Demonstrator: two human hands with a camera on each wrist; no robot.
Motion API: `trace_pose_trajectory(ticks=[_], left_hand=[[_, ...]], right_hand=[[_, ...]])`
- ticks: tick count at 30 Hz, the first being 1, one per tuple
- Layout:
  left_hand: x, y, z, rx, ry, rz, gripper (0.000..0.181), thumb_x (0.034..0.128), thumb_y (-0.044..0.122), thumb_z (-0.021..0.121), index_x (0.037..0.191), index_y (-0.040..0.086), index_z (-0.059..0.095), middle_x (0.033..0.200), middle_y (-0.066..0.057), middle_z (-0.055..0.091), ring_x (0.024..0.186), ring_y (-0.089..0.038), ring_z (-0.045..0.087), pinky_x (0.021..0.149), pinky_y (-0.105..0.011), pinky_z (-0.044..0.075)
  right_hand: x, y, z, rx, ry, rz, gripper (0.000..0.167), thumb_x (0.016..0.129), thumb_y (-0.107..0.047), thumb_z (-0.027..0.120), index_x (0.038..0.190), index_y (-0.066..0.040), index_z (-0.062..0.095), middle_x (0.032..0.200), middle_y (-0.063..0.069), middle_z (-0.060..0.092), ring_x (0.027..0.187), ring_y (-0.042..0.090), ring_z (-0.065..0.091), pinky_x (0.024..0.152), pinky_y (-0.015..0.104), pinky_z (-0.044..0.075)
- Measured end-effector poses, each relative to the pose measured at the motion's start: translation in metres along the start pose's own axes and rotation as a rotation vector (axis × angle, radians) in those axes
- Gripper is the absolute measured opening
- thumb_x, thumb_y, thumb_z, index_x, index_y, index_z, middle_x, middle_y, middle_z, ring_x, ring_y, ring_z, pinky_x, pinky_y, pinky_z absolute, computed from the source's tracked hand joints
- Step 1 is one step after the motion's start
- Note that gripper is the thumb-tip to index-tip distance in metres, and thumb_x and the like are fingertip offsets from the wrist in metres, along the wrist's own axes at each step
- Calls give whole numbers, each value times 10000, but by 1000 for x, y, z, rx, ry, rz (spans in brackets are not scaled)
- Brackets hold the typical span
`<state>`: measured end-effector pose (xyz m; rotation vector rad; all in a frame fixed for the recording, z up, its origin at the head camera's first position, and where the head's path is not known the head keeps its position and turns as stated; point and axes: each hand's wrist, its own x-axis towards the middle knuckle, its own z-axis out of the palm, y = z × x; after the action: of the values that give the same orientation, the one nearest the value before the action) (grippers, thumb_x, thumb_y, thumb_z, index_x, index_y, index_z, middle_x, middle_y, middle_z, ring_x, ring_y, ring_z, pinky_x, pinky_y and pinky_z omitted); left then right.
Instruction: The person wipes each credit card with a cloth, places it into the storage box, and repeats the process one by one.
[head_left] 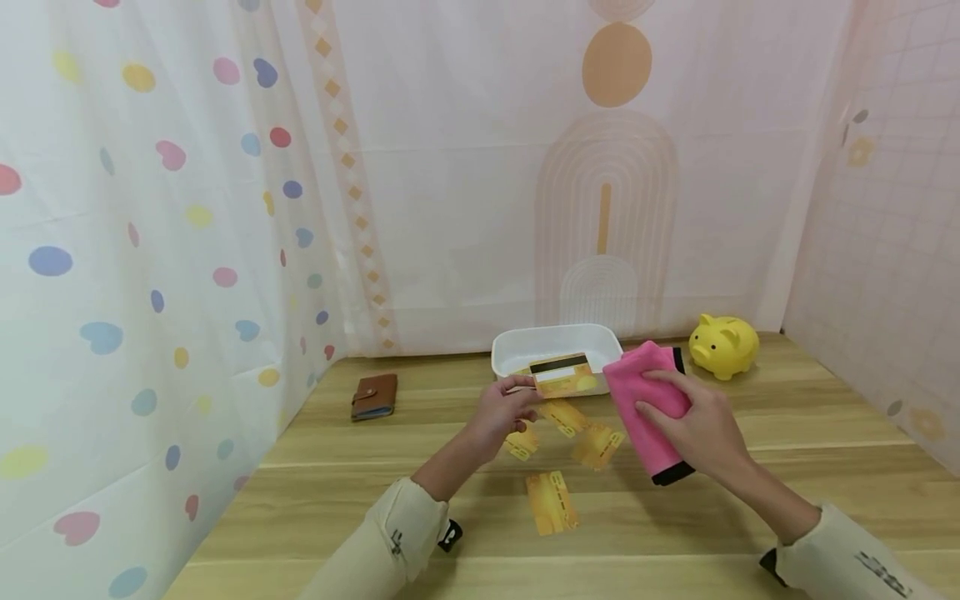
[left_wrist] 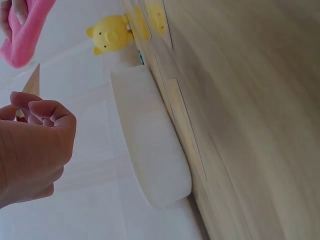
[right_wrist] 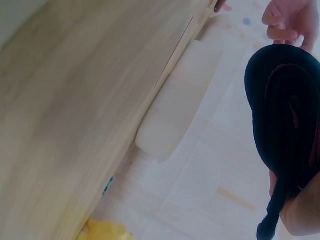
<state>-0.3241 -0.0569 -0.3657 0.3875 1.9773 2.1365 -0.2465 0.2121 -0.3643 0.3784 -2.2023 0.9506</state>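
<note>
My left hand (head_left: pixel 498 417) pinches a yellow bank card (head_left: pixel 564 377) by its edge, the side with the black stripe facing me. The card is lifted in front of the white tray. In my right hand (head_left: pixel 701 425) is a folded pink cloth (head_left: pixel 641 400) with black edging, gripped between thumb and fingers just right of the card. From the right wrist view the cloth's dark edge (right_wrist: pixel 280 110) hides most of the fingers. Several more yellow cards, one of them nearest me (head_left: pixel 552 502), lie on the table below the hands.
A white plastic tray (head_left: pixel 517 340) stands at the back middle of the wooden table (head_left: pixel 300 508). To its left lies a brown wallet (head_left: pixel 375 395). A yellow piggy bank (head_left: pixel 724 346) sits at the back right. Patterned curtains (head_left: pixel 450 233) hang around the table.
</note>
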Motion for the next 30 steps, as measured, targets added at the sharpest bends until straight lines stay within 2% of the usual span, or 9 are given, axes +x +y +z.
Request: trace_pose_trajectory(ticks=[7,13,21,24,30], left_hand=[[12,-2,-7,-2,94,-38,151,938,142,648,1060,57,626,904,12,651,632,-97,594,538,-212,424],[22,-4,-15,-13,139,-61,231,967,178,627,1152,40,612,1010,-20,645,645,-79,575,541,-218,406],[36,-6,-19,-80,225,-94,216,954,139,645,1149,50,620,1088,-61,701,619,-79,554,527,-205,395],[41,-8,-21,-100,245,-101,191,949,122,646,1129,62,621,1109,-77,702,615,-84,555,541,-220,393],[48,-10,-25,-118,257,-78,202,950,108,643,1141,46,613,1093,-62,708,618,-86,564,563,-241,386]], right_hand=[[-1,2,2,22,-6,-12,350,800,-59,822,1122,-38,686,937,147,690,586,126,559,470,259,489],[-1,3,3,28,-11,-25,343,801,-54,818,1120,-37,691,951,165,700,583,122,561,466,260,488],[-1,2,3,28,-8,-36,341,796,-55,823,1112,-34,697,955,169,708,591,118,565,470,257,490],[-2,2,3,27,-6,-39,340,796,-56,823,1110,-31,698,962,169,708,593,116,564,471,257,489],[-1,3,4,29,-5,-35,347,794,-54,824,1116,-31,696,972,172,708,592,118,571,473,258,494]])
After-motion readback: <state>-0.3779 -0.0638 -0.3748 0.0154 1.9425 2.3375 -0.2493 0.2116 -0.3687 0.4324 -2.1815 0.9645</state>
